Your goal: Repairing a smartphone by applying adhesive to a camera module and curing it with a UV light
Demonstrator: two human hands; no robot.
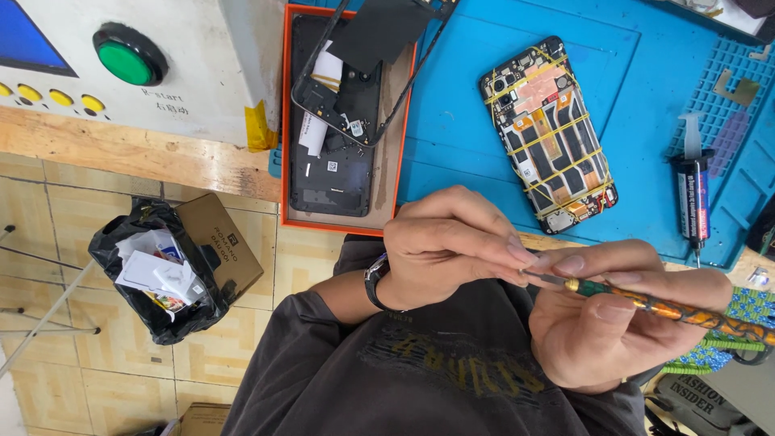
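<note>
The fingers (pixel 529 257) of the left hand (pixel 452 246) pinched the thin metal tip of the screwdriver (pixel 646 303). The right hand (pixel 613 319) was closed around its orange and green handle. The screwdriver sat just below the open phone (pixel 549 133) on the blue counter (pixel 452 105). It looked light and stiff, with a sharp tip. The thick handle seemed the safest place to hold.

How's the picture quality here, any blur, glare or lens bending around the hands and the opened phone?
Head view: even, bright light with soft shadows; the opened phone on the blue mat is sharp, with no strong glare; left hand, right hand and screwdriver are close yet fairly crisp; wide-angle bending curves the wooden table edge.
</note>
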